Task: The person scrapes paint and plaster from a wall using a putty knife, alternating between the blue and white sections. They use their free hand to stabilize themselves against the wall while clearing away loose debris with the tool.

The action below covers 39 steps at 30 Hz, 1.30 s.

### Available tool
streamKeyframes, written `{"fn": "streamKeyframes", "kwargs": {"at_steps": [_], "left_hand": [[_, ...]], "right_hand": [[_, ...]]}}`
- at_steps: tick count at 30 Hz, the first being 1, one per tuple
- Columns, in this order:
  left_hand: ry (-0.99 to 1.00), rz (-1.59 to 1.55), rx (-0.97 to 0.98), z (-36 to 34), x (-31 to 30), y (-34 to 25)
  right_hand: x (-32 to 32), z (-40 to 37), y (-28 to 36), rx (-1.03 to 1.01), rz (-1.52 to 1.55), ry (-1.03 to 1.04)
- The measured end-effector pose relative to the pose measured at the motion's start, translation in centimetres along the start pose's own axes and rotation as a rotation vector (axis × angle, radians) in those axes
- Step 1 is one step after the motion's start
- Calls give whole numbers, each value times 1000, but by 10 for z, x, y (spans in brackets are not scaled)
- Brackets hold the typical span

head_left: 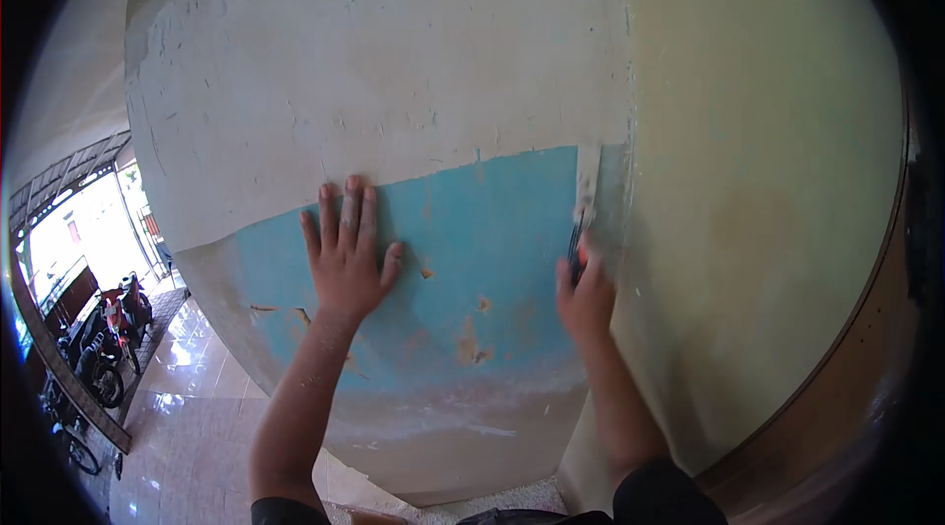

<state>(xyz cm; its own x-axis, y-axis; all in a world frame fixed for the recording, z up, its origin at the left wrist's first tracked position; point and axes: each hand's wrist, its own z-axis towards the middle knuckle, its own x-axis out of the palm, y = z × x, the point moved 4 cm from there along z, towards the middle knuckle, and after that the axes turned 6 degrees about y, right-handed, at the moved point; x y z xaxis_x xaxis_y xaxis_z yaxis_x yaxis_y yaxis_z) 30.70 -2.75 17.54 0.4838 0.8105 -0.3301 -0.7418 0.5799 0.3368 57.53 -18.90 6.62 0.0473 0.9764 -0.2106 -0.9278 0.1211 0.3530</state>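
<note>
In front of me is a wall with a band of turquoise paint [492,259] below a bare off-white area [394,62]. My left hand [343,254] lies flat against it, fingers spread, across the upper edge of the turquoise. My right hand [588,294] is closed around a scraper [577,242] with a dark body and a bit of red at the handle; its working edge is too small to make out. Directly above the tool runs a narrow pale strip [588,176] between turquoise and greyish paint. Brown chipped spots [471,343] mark the lower turquoise.
A yellowish wall [758,181] meets the painted one at a corner on my right. Pale crumbs [512,497] cover the floor at the wall's foot. To the left are shiny floor tiles [187,407] and parked motorcycles [118,318] beyond an opening.
</note>
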Motion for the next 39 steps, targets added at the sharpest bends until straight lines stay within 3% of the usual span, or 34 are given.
{"fn": "streamKeyframes", "kwargs": {"at_steps": [3, 6, 9, 12, 14, 22, 26, 31, 35, 37, 39], "left_hand": [[-1, -17, 21, -27, 14, -16], [-13, -22, 49, -54, 26, -28], [10, -63, 72, -88, 38, -41], [9, -75, 104, -132, 54, -58], [56, -107, 91, -174, 70, -69], [301, -266, -27, -356, 114, -108], [362, -274, -116, -330, 106, -106], [217, -222, -179, -199, 68, -74], [162, -215, -241, -181, 64, -67], [138, -193, -187, -204, 72, -71], [85, -183, -165, -231, 86, -79]], "right_hand": [[27, -89, -21, 164, 57, 184], [32, -108, -35, 325, 179, 315], [10, -63, -26, 109, 122, 120], [-14, -30, -12, 38, 267, 8], [-12, -46, -16, 121, 333, 25], [38, -256, -61, 562, 551, 296], [9, -179, -46, 370, 421, 184], [-7, -118, -29, 298, 484, 171], [20, -198, -51, 343, 283, 340], [30, -240, -62, 548, 254, 664], [23, -219, -59, 457, 268, 574]]}}
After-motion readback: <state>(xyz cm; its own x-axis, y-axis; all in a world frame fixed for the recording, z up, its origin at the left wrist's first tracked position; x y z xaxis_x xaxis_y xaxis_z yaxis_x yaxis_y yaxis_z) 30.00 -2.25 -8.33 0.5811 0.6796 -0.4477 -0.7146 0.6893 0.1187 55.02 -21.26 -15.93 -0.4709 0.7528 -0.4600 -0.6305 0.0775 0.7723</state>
